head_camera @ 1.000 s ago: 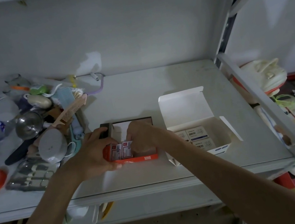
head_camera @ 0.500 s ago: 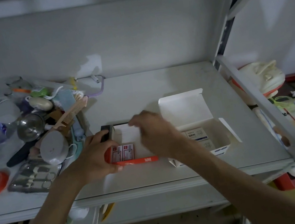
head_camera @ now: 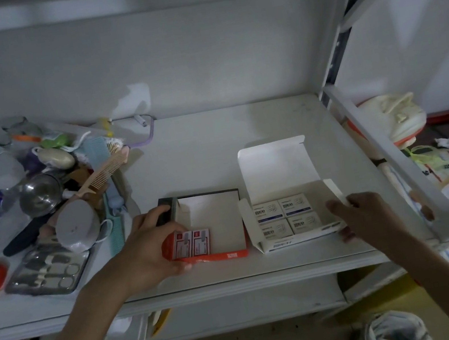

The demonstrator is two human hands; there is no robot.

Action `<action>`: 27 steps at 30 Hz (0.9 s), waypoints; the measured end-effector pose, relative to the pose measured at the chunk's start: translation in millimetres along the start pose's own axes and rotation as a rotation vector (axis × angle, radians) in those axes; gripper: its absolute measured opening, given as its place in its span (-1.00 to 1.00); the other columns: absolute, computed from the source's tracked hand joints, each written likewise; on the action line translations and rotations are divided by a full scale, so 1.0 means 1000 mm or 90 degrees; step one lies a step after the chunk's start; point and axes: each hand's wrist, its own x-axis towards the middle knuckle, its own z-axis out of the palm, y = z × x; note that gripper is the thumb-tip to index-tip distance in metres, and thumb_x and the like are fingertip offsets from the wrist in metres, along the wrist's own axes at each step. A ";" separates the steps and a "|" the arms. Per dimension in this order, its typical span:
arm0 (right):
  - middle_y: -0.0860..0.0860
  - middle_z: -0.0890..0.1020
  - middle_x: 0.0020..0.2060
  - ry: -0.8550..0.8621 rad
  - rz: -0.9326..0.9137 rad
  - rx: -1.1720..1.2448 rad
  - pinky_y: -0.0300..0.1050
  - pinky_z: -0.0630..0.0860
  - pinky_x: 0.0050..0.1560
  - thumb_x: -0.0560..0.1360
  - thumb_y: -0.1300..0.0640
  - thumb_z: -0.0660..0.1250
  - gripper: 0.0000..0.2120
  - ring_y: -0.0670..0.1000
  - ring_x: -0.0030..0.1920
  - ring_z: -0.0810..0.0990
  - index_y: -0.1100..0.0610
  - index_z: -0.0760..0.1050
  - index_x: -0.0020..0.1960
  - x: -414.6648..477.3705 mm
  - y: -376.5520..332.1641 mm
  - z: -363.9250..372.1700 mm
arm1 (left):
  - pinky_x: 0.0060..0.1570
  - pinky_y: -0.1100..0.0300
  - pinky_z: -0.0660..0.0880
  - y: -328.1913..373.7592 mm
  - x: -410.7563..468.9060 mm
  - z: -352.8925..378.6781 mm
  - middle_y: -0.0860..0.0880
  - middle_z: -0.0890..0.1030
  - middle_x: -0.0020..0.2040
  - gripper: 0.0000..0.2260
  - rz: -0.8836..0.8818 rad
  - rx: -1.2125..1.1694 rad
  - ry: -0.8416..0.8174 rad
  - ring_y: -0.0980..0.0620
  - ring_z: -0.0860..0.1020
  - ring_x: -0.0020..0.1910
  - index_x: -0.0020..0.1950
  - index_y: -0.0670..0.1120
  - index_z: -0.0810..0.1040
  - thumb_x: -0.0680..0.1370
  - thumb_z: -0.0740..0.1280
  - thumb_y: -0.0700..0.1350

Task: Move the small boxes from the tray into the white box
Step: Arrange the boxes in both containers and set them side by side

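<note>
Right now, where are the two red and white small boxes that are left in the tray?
In the head view, the two small boxes sit side by side in the tray's front-left corner, right beside the left hand, with the white box to their right.

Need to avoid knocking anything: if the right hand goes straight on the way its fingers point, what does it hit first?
Likely the white box: the right hand points left, fingertips already at its right side flap. Depth is unclear.
</note>
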 end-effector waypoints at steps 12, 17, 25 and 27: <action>0.18 0.67 -0.07 0.004 -0.045 0.023 -0.43 0.36 -0.59 0.60 0.06 0.16 -0.68 0.06 -0.43 0.64 0.31 0.52 0.04 0.004 0.001 0.020 | 0.41 -0.03 0.19 0.003 0.001 0.009 0.05 0.13 0.48 -0.49 -0.013 -0.020 0.030 0.01 0.05 0.41 0.19 0.19 0.51 0.27 0.51 0.16; 0.14 0.63 -0.05 0.004 -0.054 0.021 -0.25 0.42 -0.48 0.58 0.04 0.18 -0.68 0.07 -0.39 0.64 0.31 0.49 0.06 0.005 -0.004 0.023 | 0.41 -0.02 0.17 0.005 0.001 0.008 0.05 0.12 0.49 -0.49 -0.018 -0.021 0.026 0.01 0.03 0.42 0.22 0.18 0.50 0.30 0.50 0.16; 0.15 0.64 -0.14 -0.011 -0.057 0.010 -0.22 0.37 -0.43 0.56 -0.03 0.21 -0.66 0.09 -0.27 0.59 0.27 0.48 0.03 0.001 -0.002 0.020 | 0.39 -0.03 0.18 0.007 -0.001 0.007 0.03 0.12 0.49 -0.49 -0.013 0.007 0.013 0.00 0.03 0.41 0.23 0.19 0.46 0.32 0.46 0.21; 0.13 0.62 -0.13 -0.013 -0.065 0.012 -0.26 0.36 -0.43 0.56 -0.02 0.22 -0.68 0.06 -0.28 0.57 0.26 0.47 0.04 -0.001 -0.002 0.020 | 0.39 -0.05 0.18 0.008 -0.001 0.007 0.03 0.11 0.50 -0.48 -0.020 0.002 0.012 -0.01 0.03 0.42 0.24 0.19 0.45 0.32 0.46 0.22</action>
